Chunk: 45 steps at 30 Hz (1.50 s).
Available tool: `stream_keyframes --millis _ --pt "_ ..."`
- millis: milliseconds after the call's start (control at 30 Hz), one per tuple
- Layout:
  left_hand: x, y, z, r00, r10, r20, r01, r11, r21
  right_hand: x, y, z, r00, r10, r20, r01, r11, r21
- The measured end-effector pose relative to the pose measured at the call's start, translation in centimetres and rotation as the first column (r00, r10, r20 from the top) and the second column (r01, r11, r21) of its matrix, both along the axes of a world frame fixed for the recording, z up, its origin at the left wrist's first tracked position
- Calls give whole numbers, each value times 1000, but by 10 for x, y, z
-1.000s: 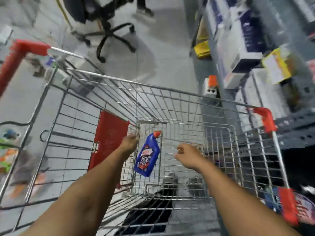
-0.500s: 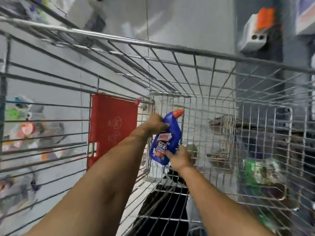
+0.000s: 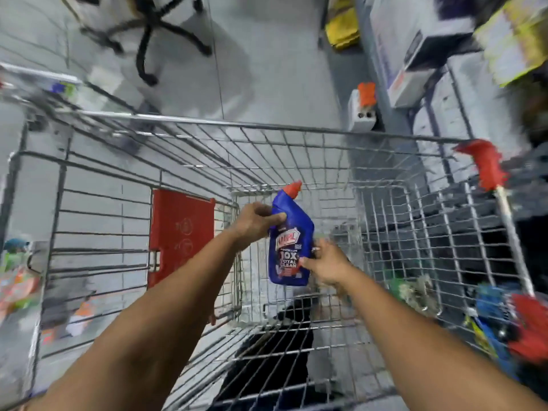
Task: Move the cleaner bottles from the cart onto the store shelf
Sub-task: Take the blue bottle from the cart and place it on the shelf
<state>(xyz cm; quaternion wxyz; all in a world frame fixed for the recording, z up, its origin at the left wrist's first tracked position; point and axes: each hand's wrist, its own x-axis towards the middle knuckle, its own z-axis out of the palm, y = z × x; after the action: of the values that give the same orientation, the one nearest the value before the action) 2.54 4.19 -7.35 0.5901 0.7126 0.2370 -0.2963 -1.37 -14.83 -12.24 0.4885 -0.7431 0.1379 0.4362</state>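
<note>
A blue cleaner bottle [image 3: 292, 232] with a red cap and a printed label is held upright inside the wire cart [image 3: 237, 126]. My left hand [image 3: 256, 221] grips its neck and shoulder from the left. My right hand [image 3: 327, 262] holds its lower right side, thumb across the label. The store shelf [image 3: 427, 63] rises at the right, stacked with white boxes and yellow packs.
The cart's red child-seat flap [image 3: 181, 232] hangs at the left, and a red handle end [image 3: 484, 164] sits at the right. An office chair base [image 3: 154, 28] stands on the floor ahead. A white box with an orange top [image 3: 363, 111] sits by the shelf foot.
Both hands closed on the bottle and lifted it off the cart floor. My view has pulled back and up, showing the floor, the chair and the shelf again.
</note>
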Motion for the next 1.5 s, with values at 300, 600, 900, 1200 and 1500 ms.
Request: stream_keyframes --millis 300,600,900,1200,1500 --pt "-39 -96 176 868 -144 475 134 989 54 -57 -83 159 852 -289 437 271 957 104" --pt "-94 -288 302 563 -206 800 567 800 -194 -167 -222 280 191 -494 848 738 642 208" --pt "-127 -411 303 489 -361 794 780 588 -214 -217 -297 275 39 -449 893 938 324 122" --pt "-116 -423 276 493 -479 726 837 488 -247 -222 -293 270 46 -433 900 969 239 66" --pt "-92 -400 255 615 -453 645 769 524 -366 -181 -272 272 143 -478 867 941 338 31"
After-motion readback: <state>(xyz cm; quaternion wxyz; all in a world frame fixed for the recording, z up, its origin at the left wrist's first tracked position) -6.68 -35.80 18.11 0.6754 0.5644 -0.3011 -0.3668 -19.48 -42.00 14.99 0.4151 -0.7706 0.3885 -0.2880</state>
